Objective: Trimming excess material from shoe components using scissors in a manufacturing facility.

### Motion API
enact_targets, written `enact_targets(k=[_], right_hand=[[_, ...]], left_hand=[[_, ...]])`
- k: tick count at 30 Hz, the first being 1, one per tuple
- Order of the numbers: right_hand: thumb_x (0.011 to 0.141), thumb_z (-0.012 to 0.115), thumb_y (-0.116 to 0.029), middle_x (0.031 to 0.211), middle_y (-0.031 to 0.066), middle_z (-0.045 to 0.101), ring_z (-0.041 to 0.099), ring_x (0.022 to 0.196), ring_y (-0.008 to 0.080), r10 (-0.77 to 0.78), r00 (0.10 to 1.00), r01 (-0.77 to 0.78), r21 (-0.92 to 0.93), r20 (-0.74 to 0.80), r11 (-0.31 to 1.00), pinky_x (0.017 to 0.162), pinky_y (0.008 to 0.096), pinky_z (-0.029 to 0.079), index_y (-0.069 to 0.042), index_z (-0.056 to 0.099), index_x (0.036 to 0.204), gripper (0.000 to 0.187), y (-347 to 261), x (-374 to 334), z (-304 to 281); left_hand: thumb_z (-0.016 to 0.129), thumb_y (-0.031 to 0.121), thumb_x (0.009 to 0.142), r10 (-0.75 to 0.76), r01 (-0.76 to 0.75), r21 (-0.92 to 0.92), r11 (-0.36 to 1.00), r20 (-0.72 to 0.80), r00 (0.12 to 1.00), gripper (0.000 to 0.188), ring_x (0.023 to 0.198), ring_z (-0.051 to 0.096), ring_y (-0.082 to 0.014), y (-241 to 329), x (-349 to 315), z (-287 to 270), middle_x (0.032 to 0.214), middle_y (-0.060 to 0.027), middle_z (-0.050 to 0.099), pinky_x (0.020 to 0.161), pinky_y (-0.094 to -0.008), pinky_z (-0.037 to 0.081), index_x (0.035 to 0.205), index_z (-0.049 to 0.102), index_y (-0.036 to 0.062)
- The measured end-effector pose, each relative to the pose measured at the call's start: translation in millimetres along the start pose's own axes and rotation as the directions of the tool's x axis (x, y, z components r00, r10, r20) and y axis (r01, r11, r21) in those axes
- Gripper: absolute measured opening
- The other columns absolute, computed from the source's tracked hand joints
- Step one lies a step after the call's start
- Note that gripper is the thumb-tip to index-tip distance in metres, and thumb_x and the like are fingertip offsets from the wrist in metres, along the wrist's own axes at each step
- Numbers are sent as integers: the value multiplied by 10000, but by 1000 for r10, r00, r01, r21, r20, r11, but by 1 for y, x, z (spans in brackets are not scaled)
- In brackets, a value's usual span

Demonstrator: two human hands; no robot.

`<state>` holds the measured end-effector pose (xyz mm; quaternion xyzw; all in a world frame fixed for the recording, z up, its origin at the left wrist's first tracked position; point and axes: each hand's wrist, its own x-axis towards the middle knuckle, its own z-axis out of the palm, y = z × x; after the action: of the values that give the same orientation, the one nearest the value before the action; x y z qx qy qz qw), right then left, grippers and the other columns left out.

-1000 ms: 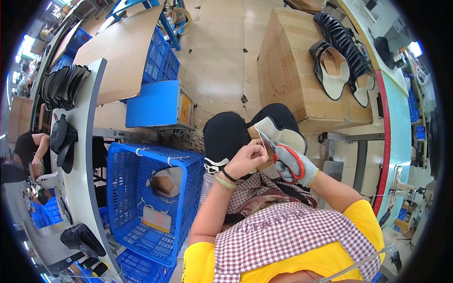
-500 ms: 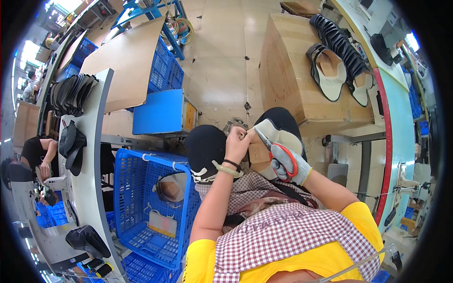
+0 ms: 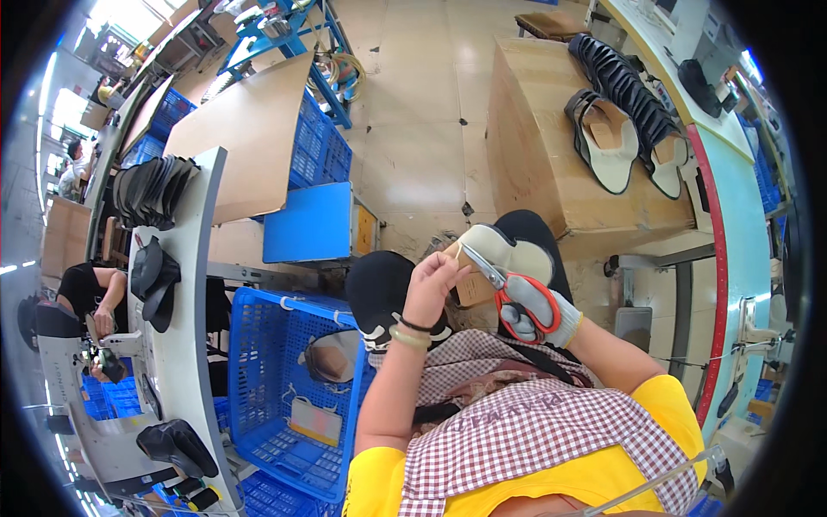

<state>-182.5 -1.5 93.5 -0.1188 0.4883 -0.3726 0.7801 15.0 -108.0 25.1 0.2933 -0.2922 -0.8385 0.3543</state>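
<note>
A cream shoe upper (image 3: 527,258) with dark edging and a tan lining lies across my lap, over my knees. Pinched fingers of my bare left hand (image 3: 433,284) hold its left edge; any thread or thin strip between them is too small to make out. My right hand (image 3: 551,320), in a pale work glove, grips a pair of red-handled scissors (image 3: 527,297). Their handles are spread, and the blades point up and left along the upper's edge, close to my left fingertips. A brown tag or lining patch (image 3: 472,290) shows beside the blades.
A blue crate (image 3: 245,379) with a shoe upper inside stands at my left, beside a sewing table (image 3: 177,362). On a cardboard box (image 3: 534,146) at the far right lies a row of shoe uppers (image 3: 616,90). Another person's arm (image 3: 110,297) is at the far left.
The scissors' handles have spread wider and the blades have shifted along the upper's edge. My left hand still pinches that edge. The whole view has moved slightly.
</note>
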Motion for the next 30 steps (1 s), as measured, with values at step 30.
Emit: enact_targets(k=[30], right_hand=[[920,498,-535,692,-9,519,424,479,65,-154,988,150,262,-4,953,413,193,341,-133,505,1152,464,61,-87,-17]], left_hand=[[573,54,912,-14,46,-129,991,239,971,18,760,465,-48,-98,-61,71,841,34,534,714,-202,372,919,557,48]])
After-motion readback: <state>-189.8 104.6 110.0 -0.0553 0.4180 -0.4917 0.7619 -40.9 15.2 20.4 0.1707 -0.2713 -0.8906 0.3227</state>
